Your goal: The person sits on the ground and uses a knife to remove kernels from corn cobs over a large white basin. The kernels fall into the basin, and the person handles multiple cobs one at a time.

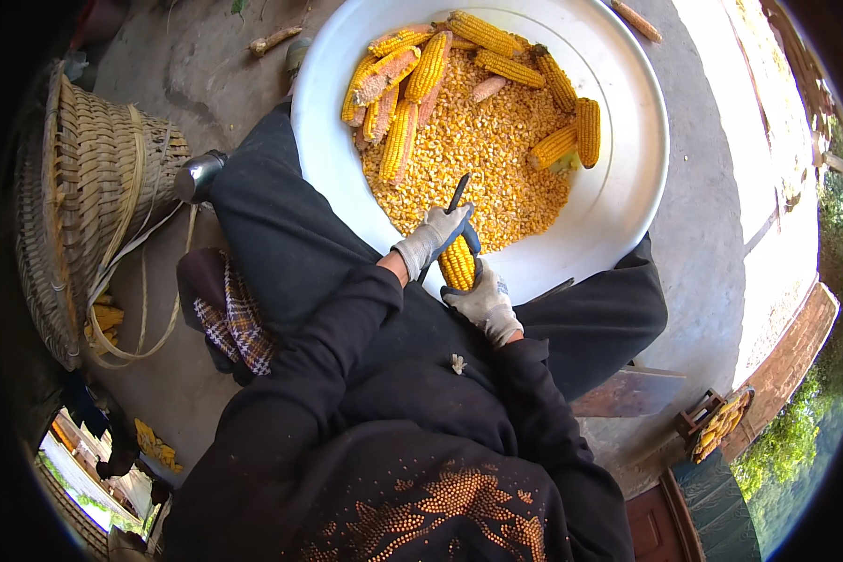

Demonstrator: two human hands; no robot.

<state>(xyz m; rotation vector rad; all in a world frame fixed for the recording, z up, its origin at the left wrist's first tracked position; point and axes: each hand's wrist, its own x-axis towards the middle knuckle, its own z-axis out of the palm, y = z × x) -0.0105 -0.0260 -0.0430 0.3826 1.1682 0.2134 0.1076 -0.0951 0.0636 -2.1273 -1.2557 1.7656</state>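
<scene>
A large white basin (632, 140) lies before me, tilted against my legs, with loose yellow corn kernels (492, 147) in it. Corn cobs (400, 140), some partly stripped, rest on the kernels at the left and along the far and right sides. My left hand (435, 235), in a grey and blue glove, is closed on a thin dark rod-like tool (458, 192) at the upper end of a yellow corn cob (457, 264). My right hand (485, 296), gloved likewise, grips the lower end of that cob. The fingers of both hands are partly hidden.
A woven basket (98, 175) with straps lies on its side at the left, next to a shiny metal object (198, 175). Bare cobs (274, 41) lie on the concrete floor beyond the basin. More corn (156, 446) is on the floor at the lower left. A wooden board (629, 392) is at my right.
</scene>
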